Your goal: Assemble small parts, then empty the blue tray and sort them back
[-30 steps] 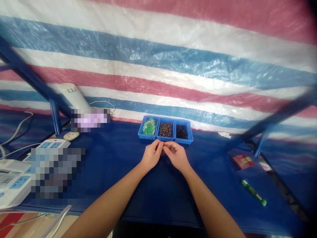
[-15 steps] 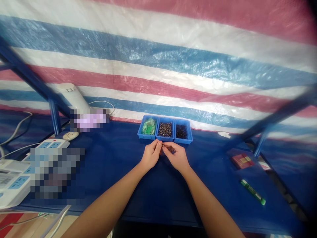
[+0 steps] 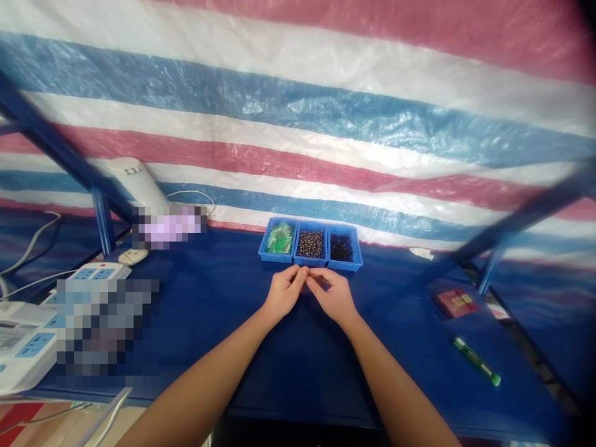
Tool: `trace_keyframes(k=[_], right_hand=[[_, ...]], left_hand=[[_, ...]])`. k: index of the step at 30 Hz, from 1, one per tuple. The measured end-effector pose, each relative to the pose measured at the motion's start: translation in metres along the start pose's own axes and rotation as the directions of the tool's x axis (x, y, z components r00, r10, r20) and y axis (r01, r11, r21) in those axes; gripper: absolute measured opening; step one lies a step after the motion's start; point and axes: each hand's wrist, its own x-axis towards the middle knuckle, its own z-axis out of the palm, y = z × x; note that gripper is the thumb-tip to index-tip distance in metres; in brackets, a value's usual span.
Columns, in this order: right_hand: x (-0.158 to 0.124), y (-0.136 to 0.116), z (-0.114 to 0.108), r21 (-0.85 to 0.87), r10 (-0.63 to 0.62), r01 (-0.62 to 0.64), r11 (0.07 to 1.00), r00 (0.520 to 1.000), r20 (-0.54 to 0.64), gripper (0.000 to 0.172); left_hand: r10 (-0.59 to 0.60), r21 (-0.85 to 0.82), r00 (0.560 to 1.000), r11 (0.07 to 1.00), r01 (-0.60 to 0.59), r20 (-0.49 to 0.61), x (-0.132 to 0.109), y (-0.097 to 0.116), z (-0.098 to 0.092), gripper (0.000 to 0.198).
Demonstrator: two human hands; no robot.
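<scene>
My left hand (image 3: 285, 290) and my right hand (image 3: 333, 294) meet fingertip to fingertip, just in front of the blue bins. Both are closed in a pinch, and whatever sits between the fingers is too small and hidden to name. Beyond them stand three small blue bins in a row. The left bin (image 3: 275, 257) holds green and clear pieces. Small brass-and-dark metal parts (image 3: 311, 244) fill the middle bin (image 3: 310, 261). Small black pieces (image 3: 341, 248), perhaps screws, lie in the right bin (image 3: 345, 266).
A white power strip (image 3: 28, 366) with cables lies at the left, beside a blurred-out patch. Behind it a white cylinder (image 3: 139, 183) leans near the blue frame. At the right are a dark red box (image 3: 456, 303) and a green tube (image 3: 477, 362). Striped sheeting (image 3: 298, 124) hangs behind.
My fingertips have drawn a little closer together, and the left thumb now covers the spot between them. The bins and the other things stay in place.
</scene>
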Motion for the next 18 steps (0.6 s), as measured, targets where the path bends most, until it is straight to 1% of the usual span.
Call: trace_keyframes(k=[3, 5, 7, 10, 15, 18], right_hand=[[0.0006, 0.0006, -0.0018, -0.03, -0.032, 0.033, 0.999, 0.999, 0.024, 0.021], [0.0004, 0.0006, -0.002, -0.038, -0.05, 0.052, 0.998, 0.998, 0.044, 0.022], [-0.0003, 0.0006, -0.0011, -0.029, -0.047, 0.048, 0.998, 0.997, 0.055, 0.022], [-0.0009, 0.0014, 0.0009, -0.007, -0.02, 0.02, 1.0, 0.998, 0.053, 0.017], [0.0012, 0.0035, -0.0003, 0.015, 0.005, -0.005, 1.0, 1.0, -0.005, 0.018], [0.0018, 0.0037, -0.0022, 0.019, 0.001, -0.001, 1.0, 1.0, -0.004, 0.018]], left_hand=[[0.0, -0.022, 1.0, 1.0, 0.0, -0.004, -0.0005, 0.0006, 0.0001, 0.039], [-0.007, -0.022, 1.0, 1.0, 0.007, -0.014, -0.0003, -0.0007, 0.0003, 0.041], [-0.021, -0.006, 1.0, 1.0, 0.02, -0.015, 0.0004, -0.0028, 0.0004, 0.044], [-0.028, 0.002, 0.999, 1.0, 0.028, 0.019, 0.0016, -0.0045, 0.0001, 0.048], [0.011, -0.035, 0.999, 0.999, -0.01, 0.03, 0.0006, 0.0004, 0.0003, 0.037], [0.018, -0.027, 0.999, 0.999, -0.017, 0.036, -0.0005, 0.0015, 0.0012, 0.036]])
